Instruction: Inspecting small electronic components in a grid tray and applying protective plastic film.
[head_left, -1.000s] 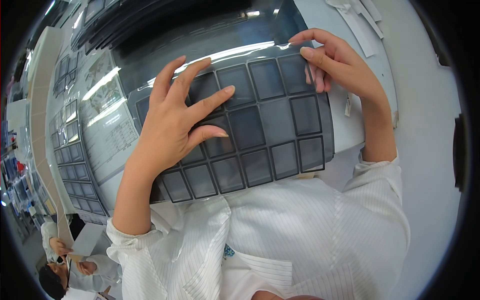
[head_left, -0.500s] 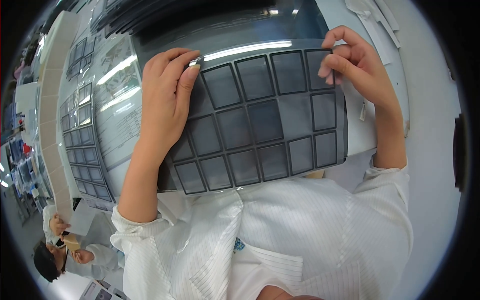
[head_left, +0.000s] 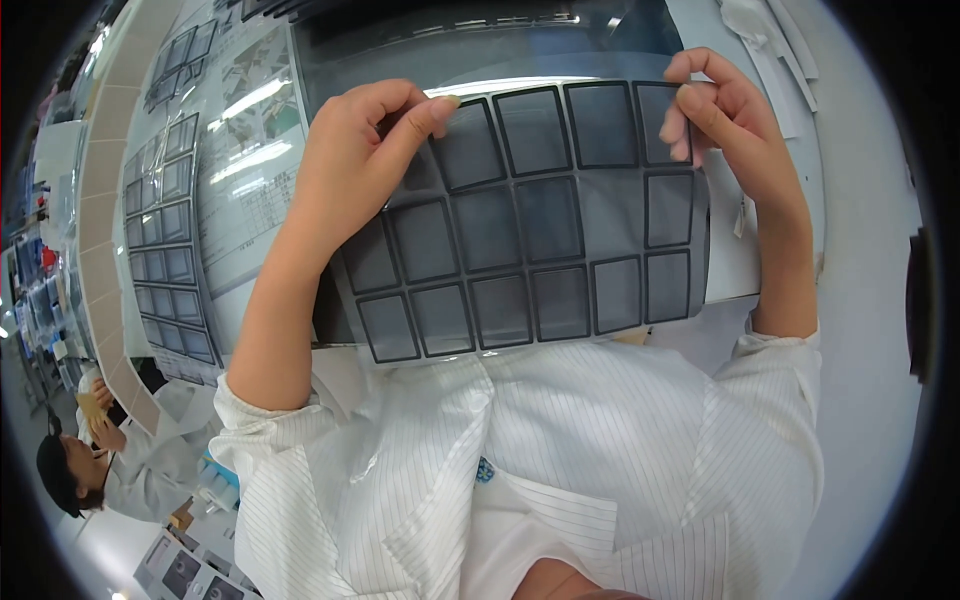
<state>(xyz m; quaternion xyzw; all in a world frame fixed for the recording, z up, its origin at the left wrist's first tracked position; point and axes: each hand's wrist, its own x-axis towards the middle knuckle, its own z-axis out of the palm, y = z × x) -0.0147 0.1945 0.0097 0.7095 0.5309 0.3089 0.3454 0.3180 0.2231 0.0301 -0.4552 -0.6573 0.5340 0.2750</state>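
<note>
A clear, bendy sheet carrying rows of black-rimmed grey squares (head_left: 485, 232) spreads in front of my chest, its top edge raised. My left hand (head_left: 372, 150) pinches that edge near the left corner, thumb against fingertips. At the opposite top corner, my right hand (head_left: 728, 130) holds the sheet between thumb and index finger, with the other fingers curled behind and partly seen through it. One place in the middle row has no black rim. Beyond the sheet lies a dark glossy surface (head_left: 480, 45) with light streaks on it.
To the left, another sheet of black-rimmed squares (head_left: 165, 268) lies by a printed paper (head_left: 245, 190). White strips (head_left: 765, 45) rest at the far right of the table. A co-worker (head_left: 130, 470) sits at the lower left, beyond a tiled ledge (head_left: 103, 180).
My left hand has shifted right and up along the sheet's top edge, its fingers more bent. The sheet sits slightly higher and further right. The co-worker's hands have moved.
</note>
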